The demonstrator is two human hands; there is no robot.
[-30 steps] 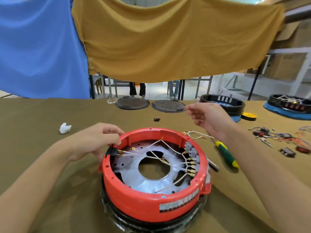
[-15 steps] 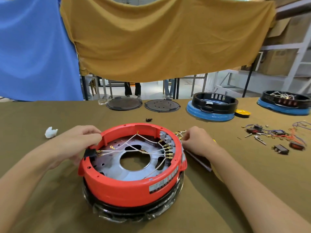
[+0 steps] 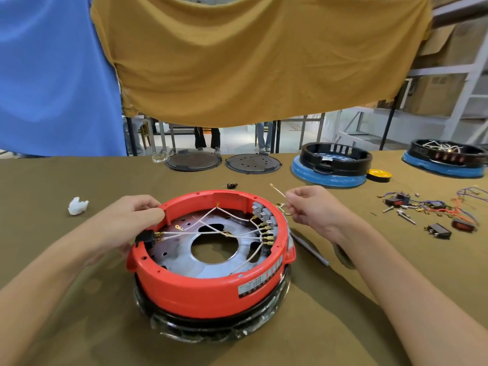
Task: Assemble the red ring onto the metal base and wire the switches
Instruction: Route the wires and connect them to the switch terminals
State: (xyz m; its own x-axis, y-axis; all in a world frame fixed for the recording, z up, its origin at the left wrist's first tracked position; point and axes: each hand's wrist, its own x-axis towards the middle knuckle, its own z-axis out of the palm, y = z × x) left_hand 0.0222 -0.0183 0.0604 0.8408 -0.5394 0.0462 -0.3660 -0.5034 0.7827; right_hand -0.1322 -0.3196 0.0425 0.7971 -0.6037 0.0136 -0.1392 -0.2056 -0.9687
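Red ring (image 3: 211, 283) seated on metal base (image 3: 211, 249), near worktop's front edge. Left hand (image 3: 124, 225) fingers curled on rim, steadying. Right hand (image 3: 311, 207) fingers pinching loose wire (image 3: 277, 190). Best guided straight onto free switch terminal (image 3: 264, 223), avoiding crossed leads.

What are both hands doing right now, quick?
Left hand: gripping the red ring's rim.
Right hand: pinching a thin wire above the table.
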